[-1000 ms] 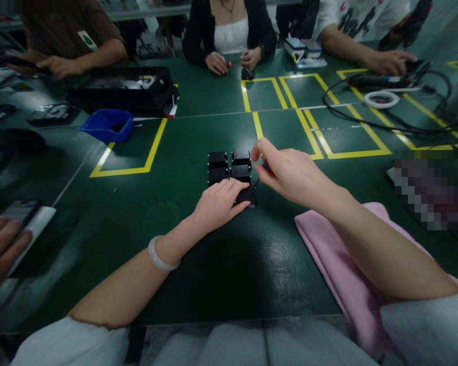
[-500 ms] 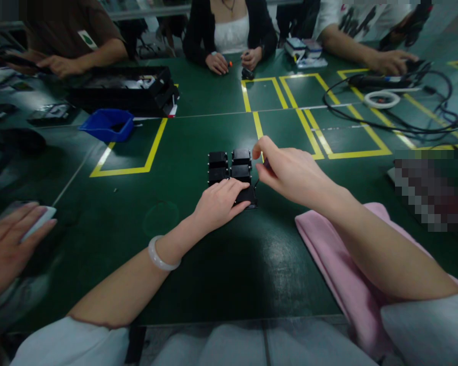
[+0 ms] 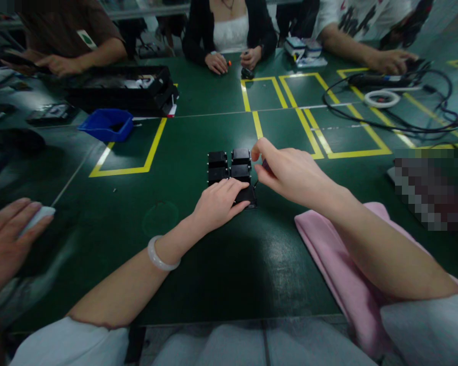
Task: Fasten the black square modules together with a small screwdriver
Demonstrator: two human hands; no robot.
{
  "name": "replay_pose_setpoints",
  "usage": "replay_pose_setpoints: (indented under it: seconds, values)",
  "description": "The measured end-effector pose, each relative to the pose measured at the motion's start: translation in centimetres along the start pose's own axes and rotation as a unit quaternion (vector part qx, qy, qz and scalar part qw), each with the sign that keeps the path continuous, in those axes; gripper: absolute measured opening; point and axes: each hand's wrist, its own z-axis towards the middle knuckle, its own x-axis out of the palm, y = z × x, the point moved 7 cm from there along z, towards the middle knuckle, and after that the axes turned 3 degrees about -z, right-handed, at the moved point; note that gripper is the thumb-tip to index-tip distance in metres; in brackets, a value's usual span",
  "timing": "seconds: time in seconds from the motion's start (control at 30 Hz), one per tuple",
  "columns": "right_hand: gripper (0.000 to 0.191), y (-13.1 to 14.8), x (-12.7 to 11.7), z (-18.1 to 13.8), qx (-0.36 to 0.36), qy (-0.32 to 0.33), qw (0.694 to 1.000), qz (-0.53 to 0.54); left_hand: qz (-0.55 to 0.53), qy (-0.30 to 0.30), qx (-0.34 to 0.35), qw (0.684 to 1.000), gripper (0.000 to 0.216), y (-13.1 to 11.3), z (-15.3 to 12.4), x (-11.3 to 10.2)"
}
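Note:
My left hand [image 3: 219, 203] lies over the nearest of several small black box-shaped parts, thumb and fingers gripping this black part [image 3: 248, 196] against the table. Beyond it, more black parts [image 3: 240, 172] stand close together in two columns, with shiny metal dots along their sides. My right hand [image 3: 286, 170] is closed in a pinch around a small dark screwdriver [image 3: 256, 184]. Its thin shaft slants down to the right edge of the held part; the tip is too small to make out, and most of the handle is hidden by the fingers.
A pink cloth [image 3: 320, 239] lies under my right forearm. Left are a blue bin [image 3: 109, 127] and a black tray [image 3: 118, 91]. Black cables [image 3: 366, 114] coil at the right. Another person's hand [image 3: 11, 234] rests on a pale object at the left edge; several people sit opposite.
My hands and the black parts hold nearly the same position. The other person's hand at the left edge has shifted slightly.

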Motion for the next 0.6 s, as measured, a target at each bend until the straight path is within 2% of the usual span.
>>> replay_pose_setpoints:
  seconds: [0.4,0.6]
  values:
    - [0.027,0.09,-0.16,-0.15,-0.009,0.001,1.000,0.010,-0.003,0.005,-0.003,1.000,0.034,-0.03,0.02,-0.05]
    - [0.029,-0.01,0.00,0.02,-0.001,0.001,1.000,-0.020,0.000,0.004,0.000,1.000,0.035,-0.02,0.03,-0.01]
